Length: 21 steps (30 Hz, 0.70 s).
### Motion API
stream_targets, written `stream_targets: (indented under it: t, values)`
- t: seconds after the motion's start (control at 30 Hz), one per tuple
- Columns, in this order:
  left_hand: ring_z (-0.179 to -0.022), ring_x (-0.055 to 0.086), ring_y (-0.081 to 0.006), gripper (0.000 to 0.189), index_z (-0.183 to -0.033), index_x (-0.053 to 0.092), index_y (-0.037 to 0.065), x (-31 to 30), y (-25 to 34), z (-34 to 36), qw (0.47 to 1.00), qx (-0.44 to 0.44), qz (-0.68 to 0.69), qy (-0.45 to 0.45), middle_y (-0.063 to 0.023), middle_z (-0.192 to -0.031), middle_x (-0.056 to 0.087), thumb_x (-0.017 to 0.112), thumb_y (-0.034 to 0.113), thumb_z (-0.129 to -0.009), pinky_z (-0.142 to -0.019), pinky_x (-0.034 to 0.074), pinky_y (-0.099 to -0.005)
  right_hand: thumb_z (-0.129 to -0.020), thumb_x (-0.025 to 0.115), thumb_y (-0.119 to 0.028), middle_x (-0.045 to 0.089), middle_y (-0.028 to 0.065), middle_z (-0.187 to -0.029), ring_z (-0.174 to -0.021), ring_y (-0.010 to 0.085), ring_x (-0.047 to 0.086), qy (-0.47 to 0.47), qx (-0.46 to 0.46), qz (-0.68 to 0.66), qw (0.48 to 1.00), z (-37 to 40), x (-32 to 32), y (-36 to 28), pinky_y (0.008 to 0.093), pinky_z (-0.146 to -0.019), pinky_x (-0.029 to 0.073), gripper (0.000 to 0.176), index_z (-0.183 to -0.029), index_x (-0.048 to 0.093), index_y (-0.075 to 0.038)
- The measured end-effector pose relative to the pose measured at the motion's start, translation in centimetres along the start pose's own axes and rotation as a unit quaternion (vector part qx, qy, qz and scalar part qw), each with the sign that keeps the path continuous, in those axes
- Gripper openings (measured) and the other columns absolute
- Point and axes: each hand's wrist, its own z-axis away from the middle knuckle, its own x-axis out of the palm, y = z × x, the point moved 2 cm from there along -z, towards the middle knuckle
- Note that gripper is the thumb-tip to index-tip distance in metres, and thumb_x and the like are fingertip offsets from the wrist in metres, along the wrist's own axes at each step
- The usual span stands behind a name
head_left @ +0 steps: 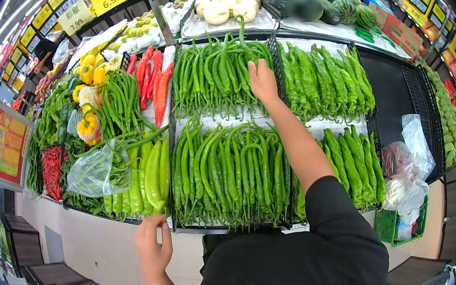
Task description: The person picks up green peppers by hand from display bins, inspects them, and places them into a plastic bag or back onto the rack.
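My right hand (263,80) reaches over the back row of long green peppers (214,73), its fingers closed on one long green pepper (242,38) that sticks up above the others. Some of the grip is hidden by the hand itself. In front lies a second row of long green peppers (228,168), tips toward me. My left hand (154,245) hovers by the front edge of the stand, below the pale green peppers (155,173). Its fingers are loosely bent, the thumb stands apart, and nothing shows in it.
Wrinkled green peppers (326,80) fill the crate to the right. Red peppers (162,94), yellow bell peppers (88,126) and a clear plastic bag (99,171) lie left. White melons (217,12) and watermelons (302,8) are behind. A green basket (386,226) with bags stands at lower right.
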Motion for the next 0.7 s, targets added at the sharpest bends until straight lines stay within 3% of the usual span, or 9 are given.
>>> stream_targets:
  t: [0.23,0.47,0.57,0.7]
  values:
    - [-0.079,0.062,-0.0345,0.011,-0.092,0.062,0.001,-0.2,-0.9,0.7,1.000,-0.018,0.011,0.017,-0.0145,-0.086,0.065,0.061,-0.005,-0.083,-0.071,0.048,-0.0402,-0.094,0.056,-0.040,0.068,0.0209,-0.095,-0.091,0.0402,0.065,-0.144,0.054,0.147,0.977,1.3,3.7,1.3,0.0536,-0.077,0.051,0.038,-0.103,0.059,-0.003]
    - [-0.079,0.062,-0.0345,0.010,-0.091,0.063,0.002,0.6,-0.9,0.9,1.000,-0.023,0.011,0.000,-0.0133,-0.085,0.065,0.062,-0.004,-0.083,-0.070,0.047,-0.0406,-0.089,0.061,-0.041,0.068,0.0152,-0.100,-0.095,0.0336,0.065,-0.180,-0.046,0.230,0.955,2.1,3.9,1.7,0.0492,-0.085,0.048,0.038,-0.103,0.061,-0.006]
    - [-0.079,0.061,-0.0345,0.010,-0.091,0.063,0.002,1.1,-1.0,0.9,1.000,-0.021,0.008,-0.005,-0.0131,-0.085,0.065,0.062,-0.004,-0.083,-0.070,0.047,-0.0406,-0.087,0.064,-0.041,0.066,0.0148,-0.097,-0.092,0.0347,0.064,-0.150,-0.077,0.233,0.958,2.0,3.6,1.9,0.0481,-0.081,0.047,0.038,-0.101,0.061,-0.006]
    - [-0.078,0.061,-0.0340,0.010,-0.091,0.063,0.003,1.4,-1.0,0.8,0.999,-0.029,0.015,-0.009,-0.0131,-0.085,0.065,0.062,-0.003,-0.083,-0.070,0.047,-0.0406,-0.087,0.064,-0.043,0.066,0.0144,-0.105,-0.096,0.0334,0.065,-0.176,-0.094,0.216,0.956,1.3,3.6,2.6,0.0482,-0.087,0.047,0.041,-0.106,0.060,-0.007]
